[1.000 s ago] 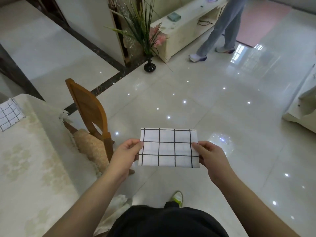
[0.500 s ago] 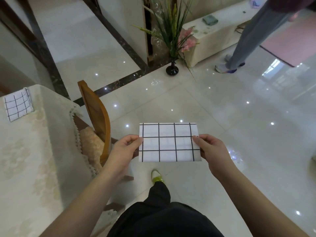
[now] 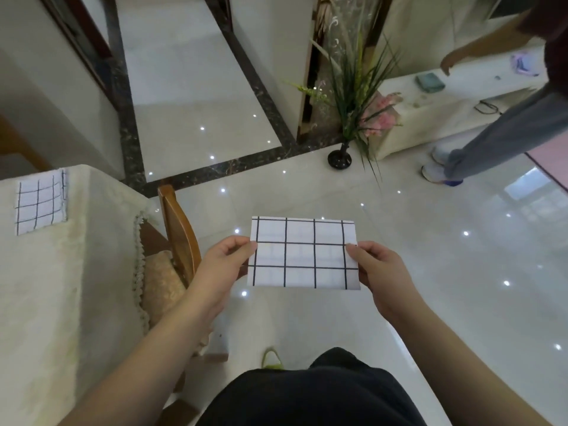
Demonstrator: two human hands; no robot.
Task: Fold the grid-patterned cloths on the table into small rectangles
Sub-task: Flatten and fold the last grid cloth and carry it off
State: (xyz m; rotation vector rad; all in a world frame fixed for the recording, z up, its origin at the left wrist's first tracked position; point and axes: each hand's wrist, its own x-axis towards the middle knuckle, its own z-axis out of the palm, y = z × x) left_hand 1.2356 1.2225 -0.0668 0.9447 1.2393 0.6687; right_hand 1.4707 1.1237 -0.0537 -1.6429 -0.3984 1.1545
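Nearest, the left hand and right hand each pinched a short edge of a folded grid cloth, thumb on top and the other fingers behind, so both grips were closed on it. The cloth hung taut between them in mid-air over the glossy floor, well apart from the bench at the left. A wooden chair stood just beside the bench's near edge. Farther off, a second cloth lay flat near the bench's far corner. Beyond, another person stood by a low cabinet. With nothing under the cloth, a slackened pinch would probably let the layers slide apart or drop it to the floor.
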